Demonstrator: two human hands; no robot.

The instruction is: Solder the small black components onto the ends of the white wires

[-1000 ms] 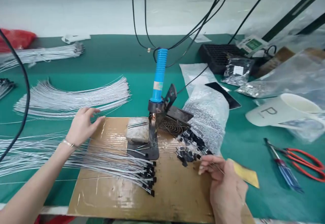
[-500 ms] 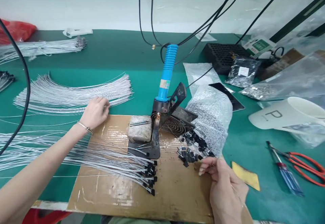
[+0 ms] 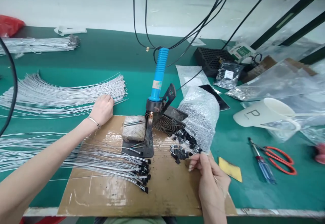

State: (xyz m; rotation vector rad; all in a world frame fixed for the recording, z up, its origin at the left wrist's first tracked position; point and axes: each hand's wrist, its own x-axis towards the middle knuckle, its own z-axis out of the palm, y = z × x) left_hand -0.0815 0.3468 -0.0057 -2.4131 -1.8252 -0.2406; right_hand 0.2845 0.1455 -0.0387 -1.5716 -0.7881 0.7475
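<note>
My left hand (image 3: 103,109) is closed at the lower right edge of a fanned bundle of white wires (image 3: 63,90), fingertips curled round a wire there. My right hand (image 3: 212,176) is pinched beside a pile of small black connectors (image 3: 179,153); what sits between its fingertips is too small to make out. A thin strand crosses its palm side. Between the hands a blue-handled soldering iron (image 3: 159,70) stands handle up in a dark metal stand (image 3: 155,106). White wires with black connectors on their ends (image 3: 143,176) lie across the cardboard sheet (image 3: 172,197).
A worn pale block (image 3: 134,129) sits beside the stand. Bubble wrap (image 3: 201,110) lies behind the connectors. To the right are a yellow sponge (image 3: 230,169), a screwdriver (image 3: 264,166), orange-handled scissors (image 3: 280,159) and a tipped white jug (image 3: 264,112). Black cables (image 3: 203,22) hang overhead.
The view has shifted to the right. My left hand has moved slightly right along the wire bundle's edge. My right hand stays by the black connectors, its fingers still pinched.
</note>
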